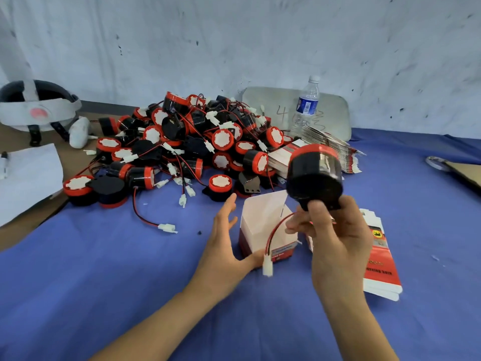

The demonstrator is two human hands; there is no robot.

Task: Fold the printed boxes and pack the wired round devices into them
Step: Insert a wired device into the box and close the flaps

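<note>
My right hand (335, 238) holds a black round device with a red rim (313, 173) above the table. Its red-and-black wire hangs down to a white connector (267, 267). Just left of it stands an opened red-and-white printed box (263, 225), top flaps up. My left hand (223, 243) is spread open beside the box, thumb touching its lower front edge. A big pile of the same wired devices (182, 147) lies behind. Flat printed boxes lie under my right hand (380, 269), and another stack (325, 149) sits by the pile.
A blue cloth (130, 269) covers the table. A water bottle (305, 105) stands at the back against a grey tray (333, 113). A headset (36, 108) and white paper (28, 178) sit at the left. A cardboard piece (463, 173) lies at the right edge.
</note>
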